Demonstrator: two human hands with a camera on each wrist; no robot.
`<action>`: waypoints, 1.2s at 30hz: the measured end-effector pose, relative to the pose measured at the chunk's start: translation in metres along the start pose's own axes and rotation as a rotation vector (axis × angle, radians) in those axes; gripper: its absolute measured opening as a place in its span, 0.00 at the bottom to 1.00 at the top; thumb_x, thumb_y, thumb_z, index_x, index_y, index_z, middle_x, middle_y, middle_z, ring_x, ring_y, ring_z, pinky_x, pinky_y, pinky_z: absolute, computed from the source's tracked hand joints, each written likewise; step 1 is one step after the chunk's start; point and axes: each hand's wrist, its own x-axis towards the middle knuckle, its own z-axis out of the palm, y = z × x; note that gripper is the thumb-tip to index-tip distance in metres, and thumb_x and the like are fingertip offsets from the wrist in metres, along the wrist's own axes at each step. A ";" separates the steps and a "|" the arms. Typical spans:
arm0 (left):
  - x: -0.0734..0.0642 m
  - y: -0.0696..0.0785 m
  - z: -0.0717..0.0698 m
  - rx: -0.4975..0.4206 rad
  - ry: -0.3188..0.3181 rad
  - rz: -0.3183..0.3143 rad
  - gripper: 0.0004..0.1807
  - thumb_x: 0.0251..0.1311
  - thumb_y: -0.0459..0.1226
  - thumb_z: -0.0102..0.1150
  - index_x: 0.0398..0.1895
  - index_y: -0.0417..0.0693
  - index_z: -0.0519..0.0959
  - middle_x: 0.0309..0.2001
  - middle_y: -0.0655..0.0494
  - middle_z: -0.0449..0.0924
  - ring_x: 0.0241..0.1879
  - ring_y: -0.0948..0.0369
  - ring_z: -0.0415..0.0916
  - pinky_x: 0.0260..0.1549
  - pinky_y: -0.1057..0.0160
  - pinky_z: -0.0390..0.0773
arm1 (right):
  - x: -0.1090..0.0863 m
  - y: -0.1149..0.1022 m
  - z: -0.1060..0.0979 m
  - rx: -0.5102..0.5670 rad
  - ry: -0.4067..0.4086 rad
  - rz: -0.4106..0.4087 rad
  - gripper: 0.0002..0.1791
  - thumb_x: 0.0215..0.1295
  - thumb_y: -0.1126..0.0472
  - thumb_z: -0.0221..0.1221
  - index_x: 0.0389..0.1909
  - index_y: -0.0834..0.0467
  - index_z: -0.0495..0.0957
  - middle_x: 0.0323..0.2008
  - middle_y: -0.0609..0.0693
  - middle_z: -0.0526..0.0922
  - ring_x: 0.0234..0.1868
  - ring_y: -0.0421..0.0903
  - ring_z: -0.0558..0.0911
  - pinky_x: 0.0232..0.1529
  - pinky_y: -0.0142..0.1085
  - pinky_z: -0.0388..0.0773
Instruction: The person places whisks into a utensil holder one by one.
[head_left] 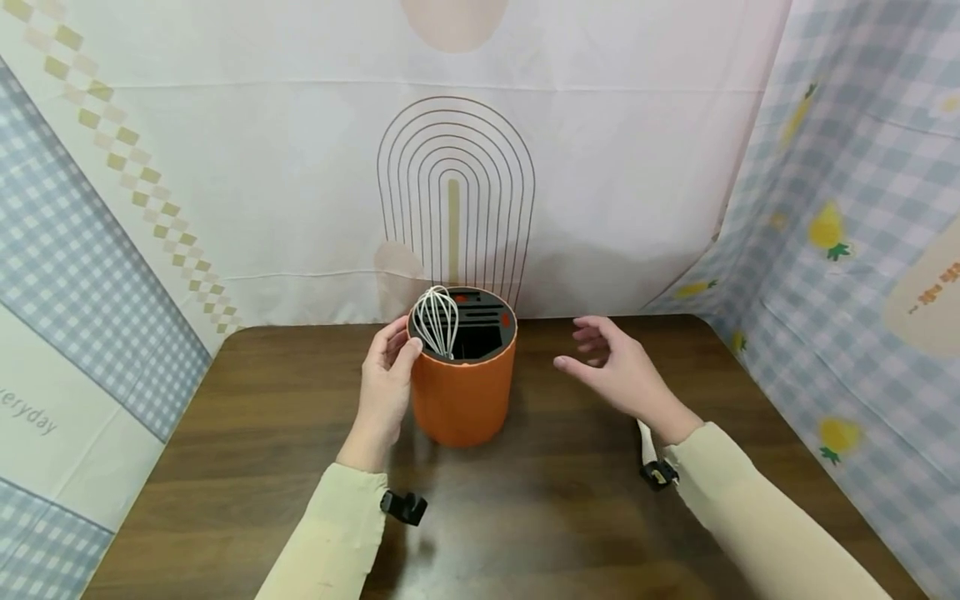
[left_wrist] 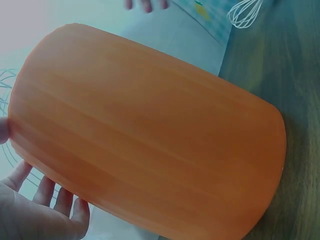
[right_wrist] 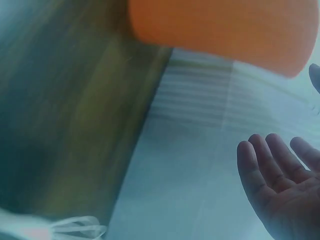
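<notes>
An orange utensil holder (head_left: 462, 404) with a dark slotted top stands upright on the table. From its left part a whisk (head_left: 437, 321) sticks up, its white wire loops above the rim. My left hand (head_left: 386, 375) grips the holder's left side by the rim, thumb toward the front; its fingers (left_wrist: 64, 201) lie against the orange wall (left_wrist: 150, 130) in the left wrist view. To the right of the holder, my right hand (head_left: 618, 367) hangs in the air, fingers loosely bent and nothing in them. A second white whisk (right_wrist: 75, 227) lies on the table near the right wrist, mostly hidden in the head view.
The brown wooden table (head_left: 300, 367) reaches back to a white printed cloth (head_left: 300, 192). Checked cloth hangs at both sides, the right one (head_left: 795, 333) bearing yellow fruit prints. A small black camera mount sits on each wrist.
</notes>
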 end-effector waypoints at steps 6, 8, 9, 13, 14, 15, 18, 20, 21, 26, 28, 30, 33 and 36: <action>0.002 0.002 -0.003 -0.009 0.009 0.014 0.23 0.69 0.38 0.54 0.66 0.51 0.69 0.61 0.53 0.69 0.60 0.59 0.66 0.60 0.58 0.67 | -0.011 0.029 -0.011 -0.035 0.012 0.045 0.39 0.54 0.37 0.66 0.64 0.49 0.67 0.52 0.47 0.76 0.51 0.50 0.77 0.48 0.47 0.77; 0.002 0.003 -0.003 -0.012 0.009 0.016 0.23 0.69 0.37 0.54 0.66 0.51 0.68 0.61 0.52 0.69 0.60 0.58 0.66 0.60 0.58 0.67 | -0.016 0.038 -0.015 -0.054 0.009 0.066 0.39 0.55 0.36 0.65 0.64 0.49 0.67 0.52 0.48 0.75 0.51 0.51 0.77 0.48 0.48 0.76; 0.002 0.002 -0.004 -0.011 0.006 0.016 0.23 0.69 0.37 0.54 0.66 0.50 0.68 0.61 0.52 0.69 0.60 0.58 0.66 0.60 0.57 0.66 | -0.018 0.042 -0.016 -0.066 0.011 0.084 0.39 0.55 0.36 0.65 0.64 0.50 0.67 0.52 0.48 0.75 0.51 0.51 0.77 0.47 0.49 0.76; 0.001 0.001 -0.003 -0.004 -0.007 0.007 0.23 0.69 0.38 0.54 0.66 0.51 0.68 0.61 0.52 0.68 0.60 0.58 0.65 0.60 0.57 0.66 | -0.031 0.061 -0.023 -0.126 0.023 0.160 0.41 0.54 0.34 0.64 0.64 0.51 0.66 0.51 0.50 0.76 0.50 0.51 0.77 0.46 0.49 0.75; 0.001 0.001 -0.003 -0.003 -0.009 0.006 0.23 0.69 0.38 0.54 0.66 0.51 0.68 0.61 0.52 0.68 0.60 0.58 0.65 0.60 0.57 0.66 | -0.034 0.065 -0.024 -0.140 0.027 0.179 0.42 0.54 0.34 0.64 0.64 0.52 0.66 0.51 0.51 0.76 0.50 0.51 0.77 0.46 0.49 0.76; 0.001 0.000 -0.002 -0.004 -0.010 0.004 0.23 0.69 0.38 0.54 0.66 0.51 0.68 0.61 0.52 0.68 0.60 0.58 0.65 0.60 0.57 0.66 | -0.037 0.069 -0.026 -0.154 0.032 0.197 0.42 0.54 0.33 0.63 0.64 0.54 0.66 0.51 0.52 0.77 0.49 0.52 0.77 0.45 0.49 0.76; 0.000 -0.001 -0.001 -0.008 -0.008 0.005 0.23 0.69 0.38 0.55 0.66 0.51 0.68 0.61 0.52 0.69 0.60 0.58 0.65 0.60 0.57 0.66 | -0.046 0.081 -0.031 -0.180 0.052 0.251 0.44 0.55 0.33 0.62 0.63 0.59 0.65 0.50 0.57 0.78 0.48 0.55 0.78 0.43 0.49 0.76; 0.000 -0.001 -0.001 -0.009 -0.005 0.005 0.23 0.69 0.38 0.55 0.66 0.51 0.68 0.61 0.53 0.69 0.60 0.59 0.66 0.61 0.58 0.66 | -0.051 0.087 -0.033 -0.182 0.052 0.306 0.46 0.56 0.32 0.61 0.63 0.62 0.65 0.50 0.61 0.78 0.48 0.56 0.78 0.42 0.49 0.76; 0.000 -0.001 -0.001 -0.008 -0.005 0.004 0.23 0.69 0.38 0.55 0.66 0.51 0.68 0.61 0.53 0.69 0.60 0.59 0.66 0.61 0.58 0.66 | -0.053 0.090 -0.034 -0.173 0.046 0.339 0.47 0.56 0.31 0.60 0.64 0.63 0.64 0.50 0.62 0.78 0.48 0.56 0.79 0.42 0.49 0.77; 0.000 0.000 0.000 0.003 0.002 -0.006 0.22 0.69 0.39 0.54 0.65 0.53 0.68 0.61 0.55 0.69 0.60 0.60 0.66 0.61 0.59 0.66 | -0.060 0.099 -0.035 0.030 -0.044 0.535 0.51 0.57 0.33 0.61 0.67 0.68 0.58 0.56 0.69 0.72 0.46 0.58 0.81 0.41 0.46 0.81; 0.000 -0.001 0.001 0.004 0.004 -0.007 0.22 0.69 0.39 0.54 0.65 0.53 0.69 0.60 0.55 0.69 0.60 0.60 0.66 0.60 0.59 0.67 | -0.061 0.101 -0.034 0.120 -0.071 0.598 0.52 0.58 0.35 0.62 0.67 0.70 0.55 0.58 0.71 0.70 0.47 0.60 0.80 0.41 0.45 0.82; 0.000 -0.001 0.000 0.002 0.004 -0.007 0.22 0.69 0.38 0.54 0.65 0.52 0.68 0.61 0.55 0.69 0.60 0.60 0.66 0.60 0.58 0.66 | -0.063 0.102 -0.034 0.165 -0.089 0.639 0.52 0.58 0.36 0.62 0.67 0.71 0.54 0.58 0.72 0.69 0.50 0.61 0.78 0.41 0.43 0.82; 0.000 -0.001 0.000 -0.006 0.001 0.000 0.23 0.69 0.38 0.54 0.66 0.51 0.68 0.61 0.53 0.69 0.61 0.58 0.66 0.61 0.57 0.66 | -0.064 0.105 -0.032 0.206 -0.107 0.680 0.51 0.59 0.38 0.63 0.66 0.72 0.55 0.57 0.71 0.68 0.52 0.61 0.77 0.41 0.43 0.82; 0.000 -0.002 0.000 -0.004 -0.002 -0.001 0.23 0.69 0.38 0.55 0.66 0.50 0.68 0.61 0.52 0.69 0.61 0.58 0.65 0.61 0.57 0.66 | -0.065 0.109 -0.029 0.235 -0.109 0.707 0.50 0.58 0.39 0.64 0.65 0.72 0.56 0.56 0.71 0.68 0.51 0.60 0.78 0.41 0.43 0.82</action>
